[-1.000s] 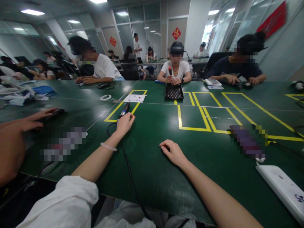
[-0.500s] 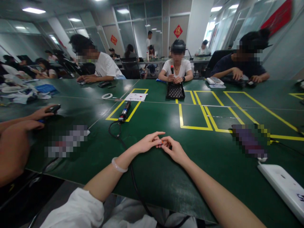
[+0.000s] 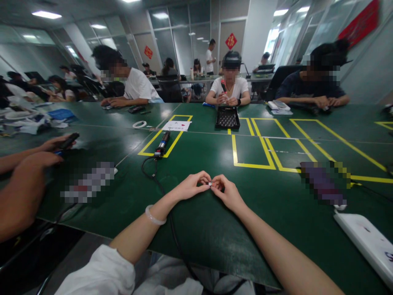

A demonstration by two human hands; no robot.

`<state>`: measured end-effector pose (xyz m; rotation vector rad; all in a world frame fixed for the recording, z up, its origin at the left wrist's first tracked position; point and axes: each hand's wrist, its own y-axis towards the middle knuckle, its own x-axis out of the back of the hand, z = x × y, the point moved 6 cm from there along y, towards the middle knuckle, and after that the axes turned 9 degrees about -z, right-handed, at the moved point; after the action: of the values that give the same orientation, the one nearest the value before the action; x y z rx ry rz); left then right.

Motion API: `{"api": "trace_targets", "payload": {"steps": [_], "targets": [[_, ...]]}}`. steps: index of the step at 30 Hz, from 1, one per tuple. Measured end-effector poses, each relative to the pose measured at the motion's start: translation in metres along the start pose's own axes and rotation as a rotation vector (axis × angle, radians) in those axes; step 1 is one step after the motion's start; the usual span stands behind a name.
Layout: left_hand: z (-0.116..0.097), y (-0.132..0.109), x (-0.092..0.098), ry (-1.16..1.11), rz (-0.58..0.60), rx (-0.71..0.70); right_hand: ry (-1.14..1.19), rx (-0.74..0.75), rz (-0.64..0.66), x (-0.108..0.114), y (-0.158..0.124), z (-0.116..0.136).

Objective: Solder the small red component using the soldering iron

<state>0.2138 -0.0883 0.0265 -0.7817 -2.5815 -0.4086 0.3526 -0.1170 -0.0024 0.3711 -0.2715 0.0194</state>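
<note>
My left hand and my right hand meet fingertip to fingertip above the green table. Between them they pinch a small object with a whitish, shiny part; it is too small to identify. Both hands have curled fingers, thumbs pressed toward the object. A pale bracelet circles my left wrist. Beyond my left hand, a black and silver cylindrical tool with a cable lies inside a yellow tape outline.
A black cable runs beneath my left forearm. Blurred-out devices lie left and right, with a white power bank-like box at the right edge. Across the table, a person works over a black tray. Another person's hands are at left.
My left fingers, stretched out before, have curled in around the small object, which now shows a whitish side instead of red. The neighbour's dark object at left has tilted.
</note>
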Motion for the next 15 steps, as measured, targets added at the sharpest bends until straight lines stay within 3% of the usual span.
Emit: {"api": "trace_targets", "payload": {"steps": [8,15], "targets": [[-0.001,0.000,0.001,0.043,-0.001,0.010,0.008,-0.023,0.006,0.001,0.000,-0.001],[-0.012,-0.002,0.002,0.154,-0.042,-0.094,0.116,-0.125,-0.018,0.001,0.002,-0.011]]}}
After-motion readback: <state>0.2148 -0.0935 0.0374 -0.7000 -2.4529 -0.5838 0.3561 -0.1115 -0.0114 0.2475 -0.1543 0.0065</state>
